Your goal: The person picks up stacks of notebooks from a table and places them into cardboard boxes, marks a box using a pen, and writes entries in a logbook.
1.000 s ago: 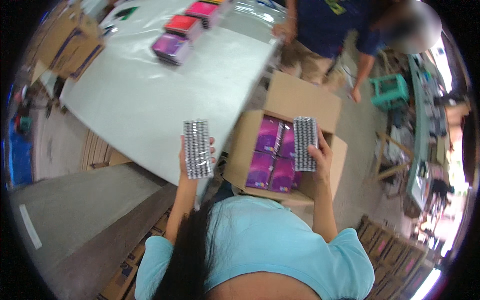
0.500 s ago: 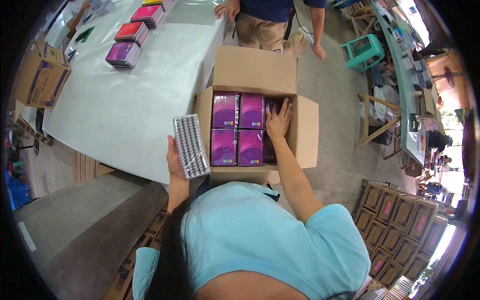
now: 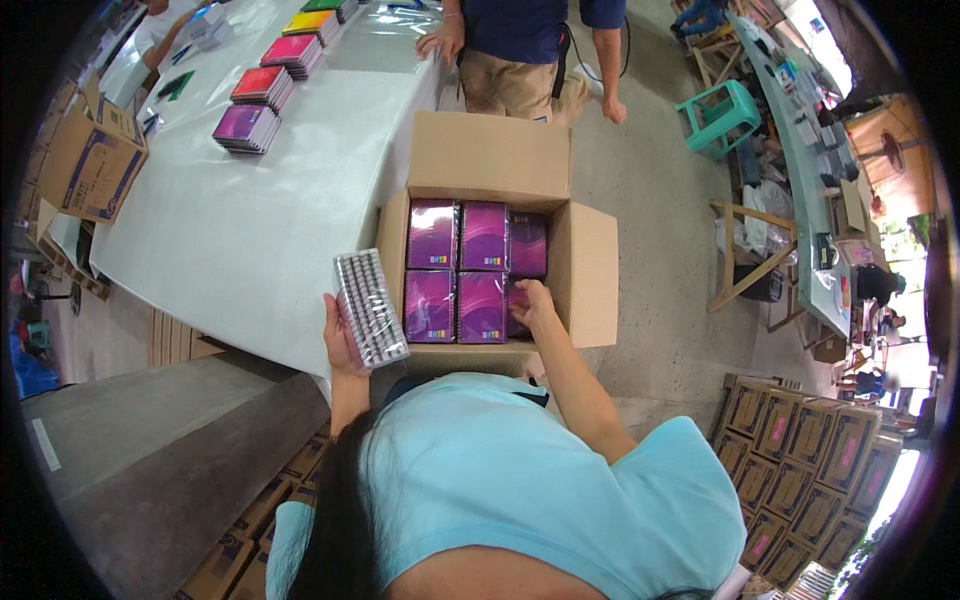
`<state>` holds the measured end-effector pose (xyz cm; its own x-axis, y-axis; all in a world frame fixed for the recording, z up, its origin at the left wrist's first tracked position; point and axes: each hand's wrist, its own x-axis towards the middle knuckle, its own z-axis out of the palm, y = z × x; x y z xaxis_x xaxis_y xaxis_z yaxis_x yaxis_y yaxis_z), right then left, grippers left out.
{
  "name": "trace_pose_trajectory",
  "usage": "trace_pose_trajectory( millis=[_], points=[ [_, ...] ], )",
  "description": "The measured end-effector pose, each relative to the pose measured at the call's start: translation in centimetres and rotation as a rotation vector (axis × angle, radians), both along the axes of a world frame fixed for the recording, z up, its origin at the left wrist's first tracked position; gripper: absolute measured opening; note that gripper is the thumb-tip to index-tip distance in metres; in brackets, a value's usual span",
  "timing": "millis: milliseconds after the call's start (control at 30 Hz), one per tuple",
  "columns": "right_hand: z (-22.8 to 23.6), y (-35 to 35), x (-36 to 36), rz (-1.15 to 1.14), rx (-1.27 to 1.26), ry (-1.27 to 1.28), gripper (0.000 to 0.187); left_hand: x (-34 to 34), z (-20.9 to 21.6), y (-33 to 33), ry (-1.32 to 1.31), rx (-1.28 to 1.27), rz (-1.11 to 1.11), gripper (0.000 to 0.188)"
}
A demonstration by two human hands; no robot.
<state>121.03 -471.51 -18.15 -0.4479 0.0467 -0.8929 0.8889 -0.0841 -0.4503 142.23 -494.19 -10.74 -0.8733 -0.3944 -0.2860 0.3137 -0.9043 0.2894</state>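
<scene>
An open cardboard box (image 3: 585,270) stands on the floor in front of me, filled with purple spiral notebooks (image 3: 458,268) in wrapped stacks. My left hand (image 3: 338,338) holds one wrapped stack of notebooks (image 3: 370,308) upright, spiral edge up, beside the box's left wall. My right hand (image 3: 532,301) reaches into the box's near right corner and presses on a purple stack there.
A long white table (image 3: 270,210) runs along the left with purple, red, pink and yellow notebook stacks (image 3: 248,127). Another person (image 3: 525,45) stands beyond the box. A teal stool (image 3: 718,112), wooden chair (image 3: 750,255) and stacked cartons (image 3: 800,450) stand right.
My right hand has lowered its stack into the box and now rests on it in the near right corner. My left hand still holds its stack. The view has shifted toward the box.
</scene>
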Motion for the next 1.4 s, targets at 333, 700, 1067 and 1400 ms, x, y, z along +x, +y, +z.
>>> trace_pose_trajectory(
  millis=[333,700,1067,1400],
  points=[
    [7.6,3.9,2.4,0.349,-0.35,0.373,0.072,-5.5,1.5,4.4,-0.177,-0.214,-0.358,0.057],
    [13.1,4.9,0.1,0.718,0.444,1.124,0.083,-12.5,-4.6,7.7,-0.477,-2.376,-0.849,0.105],
    [2.0,0.6,-1.8,1.729,1.059,1.145,0.097,-11.7,-6.2,6.9,-0.427,-2.407,-0.792,0.116],
    [1.9,10.8,0.6,0.909,0.907,0.878,0.073,-3.0,-1.6,4.9,-1.21,-1.9,-0.333,0.086]
  ],
)
